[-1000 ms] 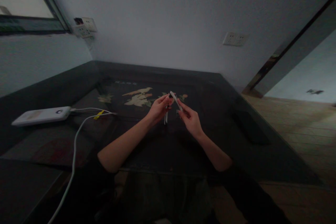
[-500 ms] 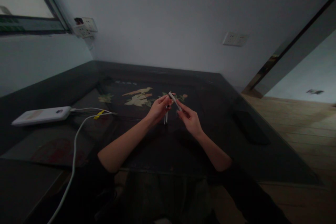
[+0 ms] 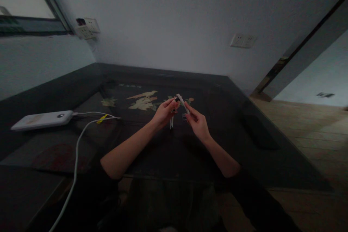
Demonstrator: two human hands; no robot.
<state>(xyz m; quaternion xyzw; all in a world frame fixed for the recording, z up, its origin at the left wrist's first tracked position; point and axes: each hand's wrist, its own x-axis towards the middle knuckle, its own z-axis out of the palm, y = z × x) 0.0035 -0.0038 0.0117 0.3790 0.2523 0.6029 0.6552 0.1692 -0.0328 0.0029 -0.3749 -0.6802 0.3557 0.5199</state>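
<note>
Head view: dim light over a dark counter (image 3: 231, 123); a bird print (image 3: 146, 95) lies on its top, beyond the left arm.
Left hand (image 3: 165, 111): thumb and fingers pinched around a small dark piece (image 3: 177, 99); two thin pale lengths (image 3: 172, 121) hang beneath the left hand; its curled fingers hide how they join.
Right hand (image 3: 198, 120): grasping a pale strip (image 3: 182, 102) near its lower end, between thumb and fingers.
Strip: held up over the middle of the counter, slanting from the right hand up toward the dark piece; its far end sits at or just beside that piece; touching or apart, I cannot tell.
Step in hand: by my reading, close two-handed work where strip and dark piece meet; the left hand seems to steady, the right hand to guide.
Next move, what it calls for: a firm left pinch, so the dark piece does not turn; light, fine control of the strip's angle from the right; the hanging lengths kept out of the way; better light would help.
Cable (image 3: 77, 156): runs from a white device (image 3: 40, 120) at the counter's left; a yellow tag (image 3: 102, 119) sits on it, well apart from the fingers.
Slab (image 3: 259, 132): dark, flat on the counter to the right; untouched.
</note>
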